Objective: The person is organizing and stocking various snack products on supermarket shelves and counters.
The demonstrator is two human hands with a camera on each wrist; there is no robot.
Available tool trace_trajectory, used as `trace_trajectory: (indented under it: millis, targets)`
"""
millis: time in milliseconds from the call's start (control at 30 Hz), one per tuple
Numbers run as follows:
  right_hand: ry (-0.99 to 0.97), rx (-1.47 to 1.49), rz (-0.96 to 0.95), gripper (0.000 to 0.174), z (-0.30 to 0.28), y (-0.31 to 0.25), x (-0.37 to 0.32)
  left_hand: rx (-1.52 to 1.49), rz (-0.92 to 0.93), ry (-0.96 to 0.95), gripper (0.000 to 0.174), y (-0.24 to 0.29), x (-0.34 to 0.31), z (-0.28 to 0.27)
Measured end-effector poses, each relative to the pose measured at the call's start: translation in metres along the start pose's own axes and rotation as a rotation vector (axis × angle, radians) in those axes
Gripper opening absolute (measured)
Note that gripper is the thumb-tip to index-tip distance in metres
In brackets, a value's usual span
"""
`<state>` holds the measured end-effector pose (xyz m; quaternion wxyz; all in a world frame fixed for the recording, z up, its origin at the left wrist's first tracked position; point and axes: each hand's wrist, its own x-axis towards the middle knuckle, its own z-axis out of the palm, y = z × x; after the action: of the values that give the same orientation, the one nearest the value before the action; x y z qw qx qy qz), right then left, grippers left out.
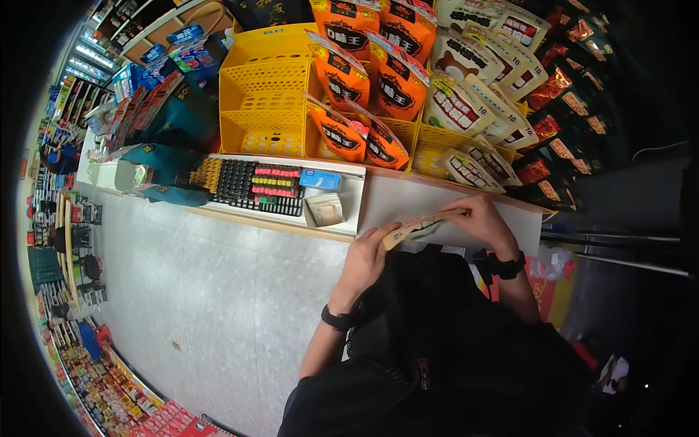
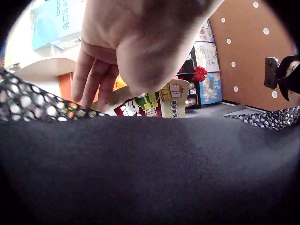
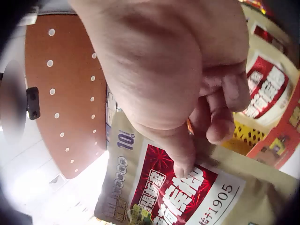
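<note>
A beige pouch with a red label (image 3: 176, 187) is held between both hands, close to the torso. In the head view the left hand (image 1: 366, 258) grips the left end of the pouch (image 1: 422, 223), and the right hand (image 1: 482, 220) pinches its other end. The right wrist view has the right hand (image 3: 164, 79) with its thumb on the pouch front and fingers curled behind. From the left wrist, the left hand (image 2: 136, 42) lies over the pouch (image 2: 154, 103), its grip partly hidden by the dark clothing.
Yellow baskets (image 1: 263, 93) hold orange bags (image 1: 342, 80) and more beige pouches (image 1: 455, 105). On the counter (image 1: 393, 197) left of the hands are a blue box (image 1: 320, 180), a small box of cards (image 1: 325, 210) and rows of small dark items (image 1: 237, 180). Dark bags hang at right.
</note>
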<state>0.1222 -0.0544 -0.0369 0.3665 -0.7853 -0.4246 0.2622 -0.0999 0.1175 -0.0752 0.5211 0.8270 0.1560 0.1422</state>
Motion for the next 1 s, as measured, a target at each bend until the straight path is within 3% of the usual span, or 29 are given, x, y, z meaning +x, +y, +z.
trace_trajectory:
  millis: [33, 100, 133, 200, 233, 333, 367, 400, 467, 600, 700, 800, 833, 867, 933, 1000]
  targets:
    - [0.077, 0.002, -0.013, 0.014, -0.008, -0.002, -0.007, -0.006, 0.004, -0.002, 0.041, 0.007, 0.006, 0.003]
    - [0.253, 0.012, -0.010, 0.014, -0.018, 0.001, -0.020, -0.246, -0.257, -0.021, 0.049, 0.024, 0.020, 0.010]
    - [0.260, 0.008, -0.006, 0.014, -0.020, 0.002, -0.022, -0.249, -0.251, -0.028, 0.049, 0.026, 0.027, 0.015]
    - [0.575, 0.081, 0.081, 0.013, -0.023, -0.003, -0.026, -0.257, -0.044, -0.022, 0.061, 0.030, 0.043, 0.023]
    - [0.682, 0.138, -0.025, 0.017, -0.015, 0.001, -0.021, -0.297, -0.060, -0.119, 0.065, 0.026, 0.053, 0.025]
    - [0.671, 0.067, 0.005, 0.021, 0.005, 0.030, -0.010, -0.288, -0.012, -0.102, 0.067, 0.023, 0.079, 0.043]
    - [0.592, 0.039, 0.151, 0.023, 0.012, 0.033, -0.008, -0.284, -0.003, -0.114, 0.067, 0.021, 0.087, 0.049]
    - [0.610, 0.039, 0.151, 0.023, 0.022, 0.036, -0.003, -0.378, -0.043, -0.144, 0.068, 0.019, 0.096, 0.055]
    - [0.665, 0.205, 0.065, 0.021, 0.040, 0.044, 0.009, -0.468, -0.066, -0.192, 0.068, 0.012, 0.109, 0.066]
    - [0.792, 0.089, -0.065, 0.021, 0.041, 0.047, 0.023, -0.423, 0.024, -0.173, 0.067, 0.007, 0.121, 0.080]
    - [0.568, 0.033, 0.164, 0.022, 0.040, 0.067, 0.029, -0.491, -0.043, -0.156, 0.067, 0.010, 0.124, 0.074]
    - [0.500, 0.102, 0.222, 0.022, 0.043, 0.078, 0.022, -0.460, -0.078, -0.138, 0.068, 0.005, 0.123, 0.074]
    - [0.630, 0.220, 0.110, 0.021, 0.046, 0.068, 0.019, -0.459, -0.079, -0.137, 0.068, 0.013, 0.122, 0.068]
    - [0.625, 0.221, 0.109, 0.021, 0.043, 0.059, 0.011, -0.468, -0.131, -0.174, 0.068, 0.021, 0.119, 0.062]
    - [0.818, 0.039, 0.056, 0.019, 0.029, 0.044, -0.006, -0.479, -0.189, -0.202, 0.068, 0.023, 0.119, 0.057]
    - [0.897, -0.074, 0.158, 0.024, 0.015, 0.050, -0.017, -0.477, -0.186, -0.202, 0.066, 0.018, 0.119, 0.058]
